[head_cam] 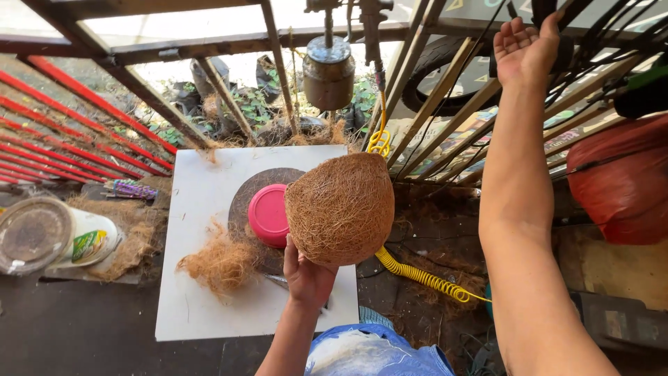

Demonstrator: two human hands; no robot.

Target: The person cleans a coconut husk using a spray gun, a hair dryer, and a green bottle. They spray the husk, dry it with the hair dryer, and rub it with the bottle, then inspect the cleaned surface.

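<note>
Head cam: left hand (307,276) fingers grip coir bowl (341,207) underside; right hand (523,47) raised, fingers spread.

Two hands: the left hand (306,275) at 6 o'clock, the right hand (523,49) at 1 o'clock. One coir bowl (341,207) at centre. One pink dish (268,214) just left of it. One white board (202,195). One loose fibre tuft (221,263) at 7 o'clock. One yellow coiled hose (421,275). One white tub (59,239) at 9 o'clock. One metal canister (328,73) at 12 o'clock. One red bag (623,181) at 3 o'clock.
</note>
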